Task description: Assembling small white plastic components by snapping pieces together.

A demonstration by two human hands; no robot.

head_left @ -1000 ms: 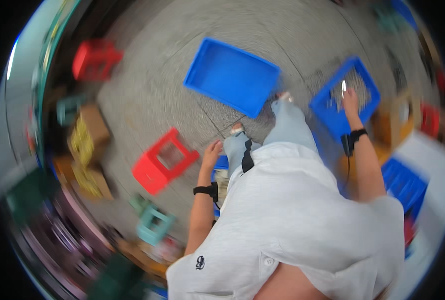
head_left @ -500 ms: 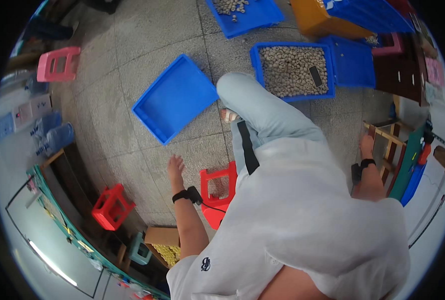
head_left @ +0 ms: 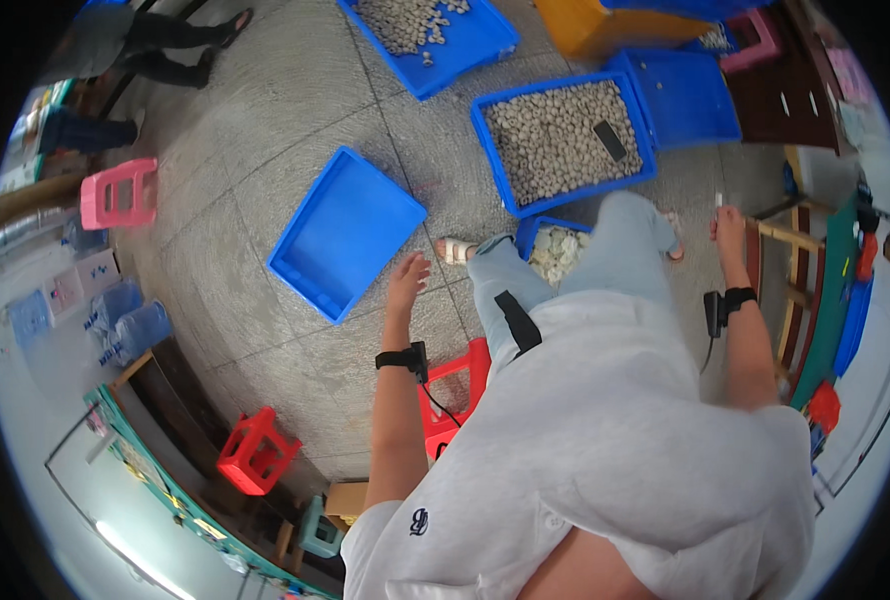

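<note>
My left hand [head_left: 408, 282] hangs in the air above the floor with its fingers apart, holding nothing. Nearest to it is a shallow blue tray [head_left: 305, 272]. Out at the right, my right hand [head_left: 728, 232] is closed, and a small whitish piece [head_left: 719, 200] sticks out past its fingers; its kind is too small to make out. In front of me stands a blue bin [head_left: 495, 165] full of small beige, rounded parts, with a dark flat rectangular object [head_left: 609, 141] lying on them. A smaller blue container [head_left: 528, 232] with pale flat pieces shows between my legs.
A red stool [head_left: 479, 365] is beside me, another red stool [head_left: 258, 450] lower left, a pink stool [head_left: 118, 193] farther left. Another blue tray [head_left: 465, 62] with beige parts lies ahead. A wooden frame [head_left: 793, 235] stands right. People's legs [head_left: 165, 48] show upper left.
Both hands have moved forward, the left also rightward. My legs have parted, and the small container between them now shows. The view has shifted, and another person's legs appear at upper left.
</note>
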